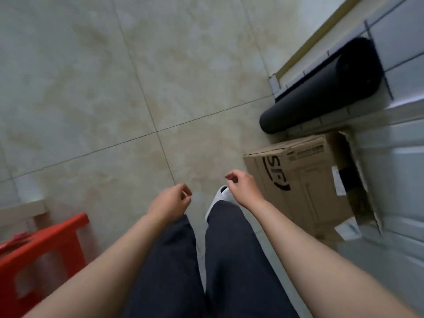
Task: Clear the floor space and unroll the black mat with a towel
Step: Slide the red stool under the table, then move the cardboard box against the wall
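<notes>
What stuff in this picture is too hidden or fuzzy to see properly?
Head view:
- Red stool: cut off by the left edge, blurred.
- Cardboard box: white label too blurred to read; inside dark, contents unclear.
- Rolled black mat: far end blurred.
- Towel: none visible anywhere.

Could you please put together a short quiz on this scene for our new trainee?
1. True or false: the black mat lies unrolled on the floor.
2. What stands next to the mat, nearer the person? A) a cardboard box B) a bucket C) a laundry basket
3. What do the left hand and the right hand hold?

Key: 1 false, it is rolled up by the wall. 2 A. 3 nothing; the fingers of both are loosely curled.
</notes>
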{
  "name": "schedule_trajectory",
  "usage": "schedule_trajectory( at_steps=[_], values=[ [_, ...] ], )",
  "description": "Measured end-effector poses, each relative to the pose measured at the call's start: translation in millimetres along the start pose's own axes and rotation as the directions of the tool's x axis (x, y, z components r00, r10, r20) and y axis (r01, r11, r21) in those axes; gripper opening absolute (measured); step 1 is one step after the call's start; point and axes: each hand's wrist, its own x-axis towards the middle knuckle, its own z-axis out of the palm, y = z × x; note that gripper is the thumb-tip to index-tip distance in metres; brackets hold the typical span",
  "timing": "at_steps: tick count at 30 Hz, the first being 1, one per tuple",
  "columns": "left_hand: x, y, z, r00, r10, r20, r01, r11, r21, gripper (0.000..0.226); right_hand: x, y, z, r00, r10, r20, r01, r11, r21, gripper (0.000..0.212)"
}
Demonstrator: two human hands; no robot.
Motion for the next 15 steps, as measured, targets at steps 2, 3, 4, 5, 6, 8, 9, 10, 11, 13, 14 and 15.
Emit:
schedule_trajectory(
  at_steps=[2, 3, 4, 5, 6, 8, 9, 10, 11, 13, 14, 15],
  values=[
    [7.0, 14.4, -6.4, 0.999, 0.034, -0.009, -0.033, 0.997, 0.063, 0.019, -2.4, 9.1, -1.9, 0.999, 0.035, -0.019, -0.034, 0.997, 0.068, 0.023],
    [12.5, 25.8, -6.7, 0.998, 0.062, -0.001, -0.062, 0.992, 0.108, 0.020, -4.2, 18.3, -6.2, 0.996, 0.067, -0.054, -0.061, 0.992, 0.106, 0.023],
    [23.2, 46.0, -1.9, 0.994, 0.106, 0.039, -0.111, 0.979, 0.171, 0.021, -6.4, 37.6, -14.3, 0.988, 0.120, -0.100, -0.101, 0.980, 0.172, 0.023],
    [32.9, 65.3, 4.4, 0.987, 0.143, 0.070, -0.155, 0.964, 0.216, 0.022, -9.1, 56.5, -21.3, 0.976, 0.166, -0.143, -0.130, 0.964, 0.230, 0.023],
    [40.1, 80.3, 7.5, 0.982, 0.168, 0.083, -0.183, 0.954, 0.239, 0.023, -12.0, 68.9, -25.2, 0.968, 0.190, -0.164, -0.141, 0.953, 0.269, 0.023],
    [57.1, 111.8, 17.8, 0.971, 0.213, 0.113, -0.235, 0.938, 0.254, 0.023, -17.6, 96.7, -33.3, 0.945, 0.249, -0.213, -0.163, 0.921, 0.353, 0.023],
    [63.5, 128.8, 25.3, 0.964, 0.236, 0.125, -0.261, 0.931, 0.257, 0.023, -20.8, 111.0, -37.2, 0.927, 0.287, -0.244, -0.173, 0.900, 0.400, 0.023],
    [67.8, 141.0, 29.3, 0.963, 0.241, 0.118, -0.264, 0.931, 0.252, 0.023, -24.1, 118.4, -41.1, 0.916, 0.308, -0.258, -0.177, 0.885, 0.430, 0.023],
    [72.7, 158.0, 37.9, 0.963, 0.242, 0.118, -0.265, 0.931, 0.250, 0.023, -26.8, 134.1, -44.5, 0.897, 0.344, -0.278, -0.190, 0.867, 0.461, 0.022],
    [83.7, 189.2, 55.6, 0.965, 0.240, 0.106, -0.259, 0.935, 0.242, 0.022, -35.1, 161.9, -52.5, 0.862, 0.415, -0.291, -0.218, 0.822, 0.526, 0.021],
    [88.0, 200.8, 59.8, 0.969, 0.232, 0.090, -0.246, 0.943, 0.223, 0.022, -38.7, 169.9, -54.5, 0.853, 0.431, -0.294, -0.219, 0.807, 0.548, 0.020],
    [92.8, 213.3, 67.5, 0.971, 0.225, 0.085, -0.238, 0.949, 0.206, 0.021, -42.1, 182.8, -57.5, 0.833, 0.458, -0.310, -0.218, 0.788, 0.576, 0.020]
  ],
)
